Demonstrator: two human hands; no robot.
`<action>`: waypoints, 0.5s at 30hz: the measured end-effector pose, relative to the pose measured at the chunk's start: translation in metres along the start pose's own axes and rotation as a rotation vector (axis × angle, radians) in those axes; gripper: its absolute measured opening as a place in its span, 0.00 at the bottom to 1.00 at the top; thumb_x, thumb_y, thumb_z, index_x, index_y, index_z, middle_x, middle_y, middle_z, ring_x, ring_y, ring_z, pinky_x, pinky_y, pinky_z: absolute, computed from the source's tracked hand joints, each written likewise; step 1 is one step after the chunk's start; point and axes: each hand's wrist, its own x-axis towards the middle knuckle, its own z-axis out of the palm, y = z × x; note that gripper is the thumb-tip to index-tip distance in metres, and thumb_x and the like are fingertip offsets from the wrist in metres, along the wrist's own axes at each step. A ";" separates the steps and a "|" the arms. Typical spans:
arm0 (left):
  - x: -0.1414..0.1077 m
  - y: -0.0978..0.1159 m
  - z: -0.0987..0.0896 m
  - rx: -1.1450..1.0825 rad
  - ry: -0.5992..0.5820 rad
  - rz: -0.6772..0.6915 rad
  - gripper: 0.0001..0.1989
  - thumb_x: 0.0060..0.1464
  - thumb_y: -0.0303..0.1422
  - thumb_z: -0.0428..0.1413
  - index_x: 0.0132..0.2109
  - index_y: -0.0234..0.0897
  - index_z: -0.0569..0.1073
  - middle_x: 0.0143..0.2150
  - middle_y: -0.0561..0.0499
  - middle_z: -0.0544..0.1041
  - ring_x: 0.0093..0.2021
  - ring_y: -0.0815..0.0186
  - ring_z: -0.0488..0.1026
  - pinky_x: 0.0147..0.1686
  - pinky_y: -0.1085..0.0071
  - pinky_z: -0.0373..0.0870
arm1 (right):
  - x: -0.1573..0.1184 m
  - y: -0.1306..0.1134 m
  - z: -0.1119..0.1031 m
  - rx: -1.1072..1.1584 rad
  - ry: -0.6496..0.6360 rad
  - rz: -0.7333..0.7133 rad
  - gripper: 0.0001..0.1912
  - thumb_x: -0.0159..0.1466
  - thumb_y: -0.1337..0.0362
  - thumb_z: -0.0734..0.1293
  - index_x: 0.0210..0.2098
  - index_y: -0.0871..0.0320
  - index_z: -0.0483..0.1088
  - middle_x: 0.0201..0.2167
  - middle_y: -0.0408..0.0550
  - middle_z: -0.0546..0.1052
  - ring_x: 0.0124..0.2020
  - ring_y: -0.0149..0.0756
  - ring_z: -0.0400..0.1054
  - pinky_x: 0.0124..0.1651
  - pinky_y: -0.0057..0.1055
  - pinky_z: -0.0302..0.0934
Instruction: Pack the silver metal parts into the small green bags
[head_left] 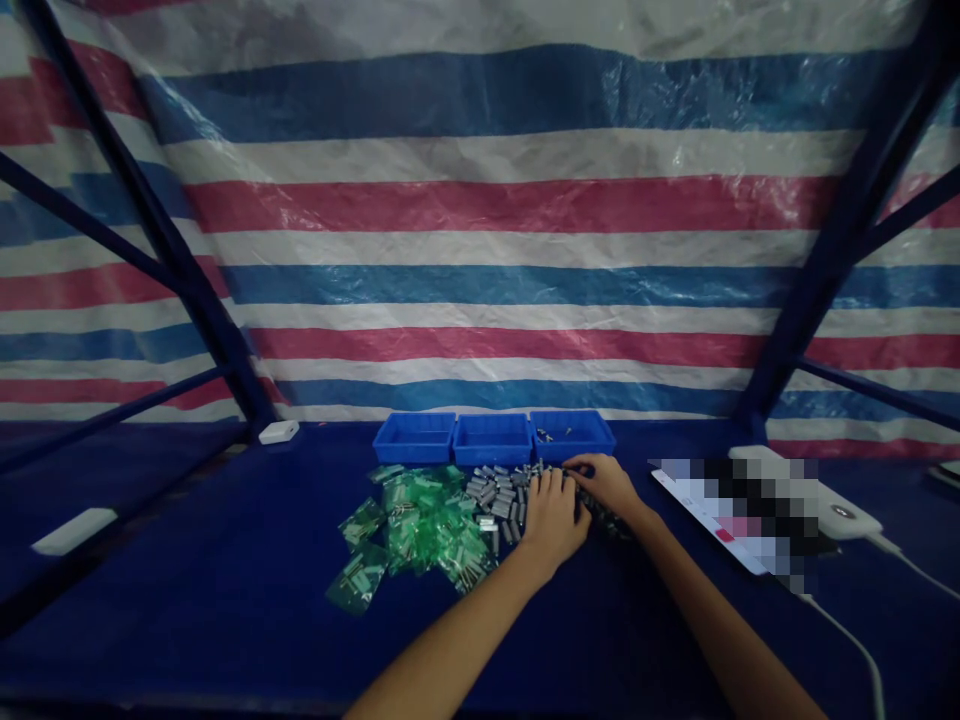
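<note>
My left hand (555, 520) lies over the right side of a pile of grey metal cylinders (499, 495), its fingers stretched out and apart. Just right of it, my right hand (609, 485) reaches in with curled fingers and the fingertips close together; whatever they may pinch is too small to make out. Dark small parts (611, 522) lie partly hidden under the right hand and wrist. Left of the cylinders is a heap of green-tinted clear plastic bags (424, 520) with small metal parts inside.
Behind the piles stand three blue trays in a row: a left tray (414, 450), a middle tray (492, 450) and a right tray (577, 450) with a few small parts. A blurred-out device (742, 520), a white power bank (832, 505) and cables lie right. White boxes (279, 432) sit left.
</note>
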 end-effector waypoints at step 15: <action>0.004 -0.001 -0.005 0.013 0.086 -0.067 0.09 0.55 0.31 0.46 0.40 0.34 0.68 0.42 0.45 0.70 0.45 0.58 0.65 0.46 0.60 0.61 | -0.008 -0.009 0.007 0.008 0.085 -0.127 0.12 0.57 0.64 0.62 0.37 0.53 0.75 0.38 0.44 0.78 0.41 0.37 0.67 0.45 0.33 0.61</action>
